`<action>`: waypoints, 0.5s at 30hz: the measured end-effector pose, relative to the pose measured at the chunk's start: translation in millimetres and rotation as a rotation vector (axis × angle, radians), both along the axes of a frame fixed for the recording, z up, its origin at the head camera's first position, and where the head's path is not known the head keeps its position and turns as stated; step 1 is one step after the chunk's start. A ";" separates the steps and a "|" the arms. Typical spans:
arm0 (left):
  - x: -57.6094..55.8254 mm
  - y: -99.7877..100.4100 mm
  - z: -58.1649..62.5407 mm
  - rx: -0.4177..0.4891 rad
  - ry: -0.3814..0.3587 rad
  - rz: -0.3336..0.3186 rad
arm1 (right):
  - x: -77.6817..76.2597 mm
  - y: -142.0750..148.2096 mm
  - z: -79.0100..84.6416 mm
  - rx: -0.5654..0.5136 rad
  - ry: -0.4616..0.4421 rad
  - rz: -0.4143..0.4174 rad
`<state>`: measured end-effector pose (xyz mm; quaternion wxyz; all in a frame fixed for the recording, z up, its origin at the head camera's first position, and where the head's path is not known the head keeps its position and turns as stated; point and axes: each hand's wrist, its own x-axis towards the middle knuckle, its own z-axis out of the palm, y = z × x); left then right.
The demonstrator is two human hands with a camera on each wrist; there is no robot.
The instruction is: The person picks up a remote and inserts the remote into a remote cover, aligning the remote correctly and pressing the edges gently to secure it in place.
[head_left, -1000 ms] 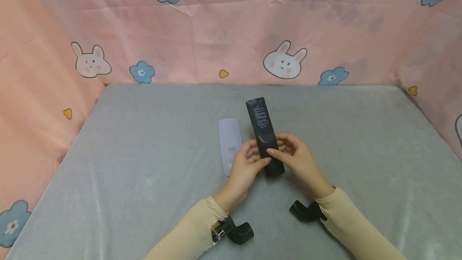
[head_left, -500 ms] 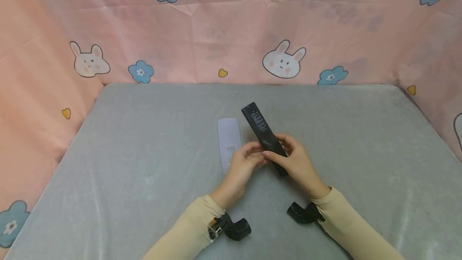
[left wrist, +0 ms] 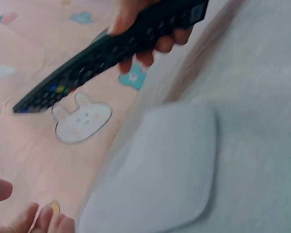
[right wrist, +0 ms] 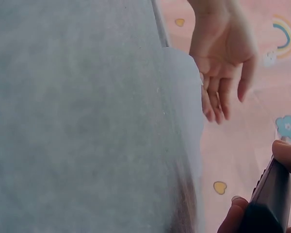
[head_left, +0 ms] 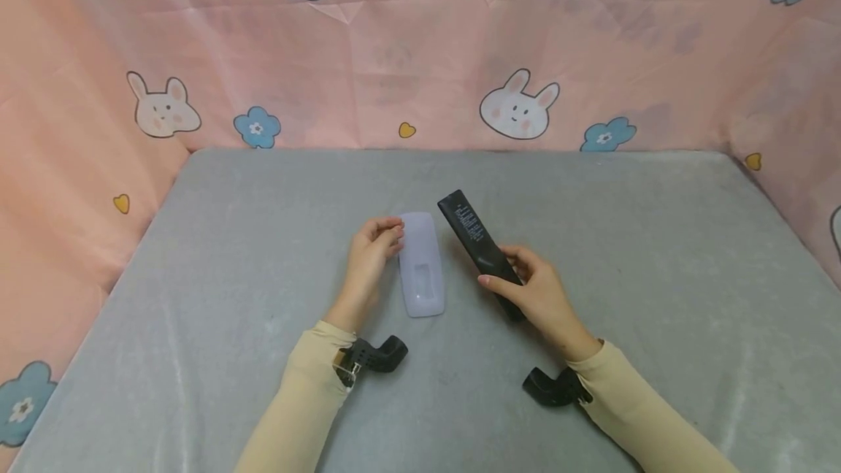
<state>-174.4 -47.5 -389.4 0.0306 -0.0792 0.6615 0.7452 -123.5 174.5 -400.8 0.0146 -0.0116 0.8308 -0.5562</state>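
My right hand point(head_left: 542, 301) grips a black remote control point(head_left: 479, 239) around its lower half, thumb across it. In the head view its back with white print faces up; the left wrist view shows the buttoned face of the remote control point(left wrist: 104, 58). My left hand point(head_left: 368, 261) is at the left edge of a pale lavender, long, rounded piece point(head_left: 417, 247) with a rectangular recess near its close end, perhaps a remote cover. The fingers of the left hand point(right wrist: 220, 63) hang loosely bent, holding nothing. Whether they touch the lavender piece I cannot tell.
A grey cloth covers the table point(head_left: 263, 276), and both things are near its middle. Pink patterned curtain point(head_left: 368, 57) encloses the back and sides. Each wrist carries a black camera mount point(head_left: 377, 355) that sticks out inward.
My left hand has let go of the remote control and moved left and away to the lavender piece. The remote control tilted further left and stays in the right hand.
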 end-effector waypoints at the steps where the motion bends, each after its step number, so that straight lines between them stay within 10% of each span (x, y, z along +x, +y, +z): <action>1: -1.5 -2.9 -0.3 -0.013 -0.010 0.001 | 0.2 -0.2 0.3 0.002 -0.003 -0.002; 15: -5.1 -17.5 2.3 -0.137 -0.153 -0.190 | -0.7 1.1 -1.7 -0.002 -0.008 0.007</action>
